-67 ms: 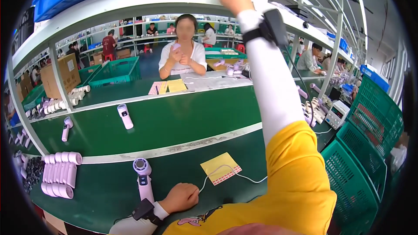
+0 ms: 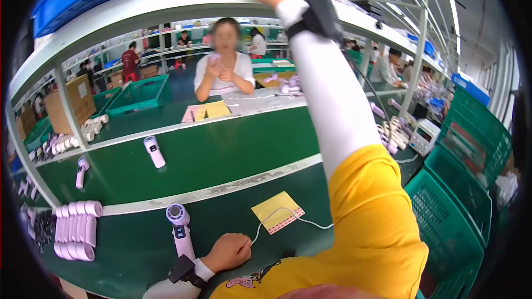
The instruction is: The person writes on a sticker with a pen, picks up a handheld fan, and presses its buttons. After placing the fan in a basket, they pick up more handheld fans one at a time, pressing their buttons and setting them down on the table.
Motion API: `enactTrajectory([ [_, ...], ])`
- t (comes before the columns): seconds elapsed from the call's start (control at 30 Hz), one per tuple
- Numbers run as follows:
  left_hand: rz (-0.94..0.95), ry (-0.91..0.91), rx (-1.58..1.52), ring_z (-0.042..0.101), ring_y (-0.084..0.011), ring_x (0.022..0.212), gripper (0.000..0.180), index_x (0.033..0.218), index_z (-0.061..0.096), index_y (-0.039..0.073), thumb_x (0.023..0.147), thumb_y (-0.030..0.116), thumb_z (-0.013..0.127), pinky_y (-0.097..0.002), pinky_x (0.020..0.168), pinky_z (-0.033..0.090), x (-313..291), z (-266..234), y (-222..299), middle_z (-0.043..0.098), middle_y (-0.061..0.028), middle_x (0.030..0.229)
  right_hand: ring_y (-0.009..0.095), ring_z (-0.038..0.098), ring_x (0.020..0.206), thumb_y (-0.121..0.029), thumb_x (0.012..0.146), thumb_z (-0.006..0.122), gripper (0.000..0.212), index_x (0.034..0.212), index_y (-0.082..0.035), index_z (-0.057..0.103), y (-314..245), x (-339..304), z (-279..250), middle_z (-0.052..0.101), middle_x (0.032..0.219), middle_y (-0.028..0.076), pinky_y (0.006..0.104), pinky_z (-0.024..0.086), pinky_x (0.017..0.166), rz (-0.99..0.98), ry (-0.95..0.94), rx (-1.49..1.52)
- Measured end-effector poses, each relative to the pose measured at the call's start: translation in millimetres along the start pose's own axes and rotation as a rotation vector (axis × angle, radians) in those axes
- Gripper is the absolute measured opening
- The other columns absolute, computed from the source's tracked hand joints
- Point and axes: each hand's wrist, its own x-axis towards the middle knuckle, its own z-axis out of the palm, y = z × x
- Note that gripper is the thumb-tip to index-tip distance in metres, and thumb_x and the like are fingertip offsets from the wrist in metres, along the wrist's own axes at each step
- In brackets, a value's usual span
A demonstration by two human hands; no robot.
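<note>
Lilac handheld device [image 2: 182, 239], round ringed head [image 2: 177, 214], near left hand [image 2: 229, 251]

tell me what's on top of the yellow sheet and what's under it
A white cable arcs across the yellow sheet and runs toward the left hand. Whatever lies under the sheet is covered and can't be seen.

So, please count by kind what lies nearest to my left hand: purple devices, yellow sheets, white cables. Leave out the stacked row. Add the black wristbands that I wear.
Purple device: 1
Yellow sheet: 1
White cable: 1
Black wristbands: 2
Total: 5
</note>
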Motion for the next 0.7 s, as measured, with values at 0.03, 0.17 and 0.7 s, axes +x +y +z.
enactTrajectory([
  [0.03, -0.020, 0.016, -0.002, 0.049, -0.0311, 0.058, 0.014, 0.060, 0.047, 0.004, 0.072, 0.010, 0.049, -0.0393, 0.053, 0.037, -1.9, -1.0, 0.3, 0.047, -0.0133, 0.058, 0.033, 0.056, 0.077, -0.015, 0.076, 0.045, 0.017, 0.083, -0.005, 0.056, -19.8, 7.7, -9.9, 0.057, 0.082, 0.016, 0.0465, 0.044, 0.066, 0.027, -0.053, -0.032],
  [0.17, -0.051, -0.053, -0.035, 0.048, -0.0328, 0.057, 0.011, 0.059, 0.047, 0.003, 0.069, 0.007, 0.050, -0.0406, 0.051, 0.036, 4.5, 4.5, -12.5, 0.049, -0.0141, 0.059, 0.032, 0.056, 0.077, -0.014, 0.076, 0.045, 0.015, 0.083, -0.005, 0.056, -17.7, -9.3, -21.7, 0.058, 0.082, 0.016, 0.0463, 0.045, 0.066, 0.095, -0.171, -0.135],
  [0.7, -0.051, -0.034, -0.034, 0.049, -0.0292, 0.058, 0.005, 0.065, 0.051, 0.006, 0.068, 0.008, 0.054, -0.0379, 0.052, 0.037, 11.4, 7.3, -0.5, 0.050, -0.0100, 0.061, 0.032, 0.056, 0.079, -0.011, 0.076, 0.046, 0.016, 0.087, -0.004, 0.055, 16.0, 18.1, 14.0, 0.059, 0.082, 0.015, 0.0457, 0.045, 0.066, 0.063, 0.024, -0.024],
])
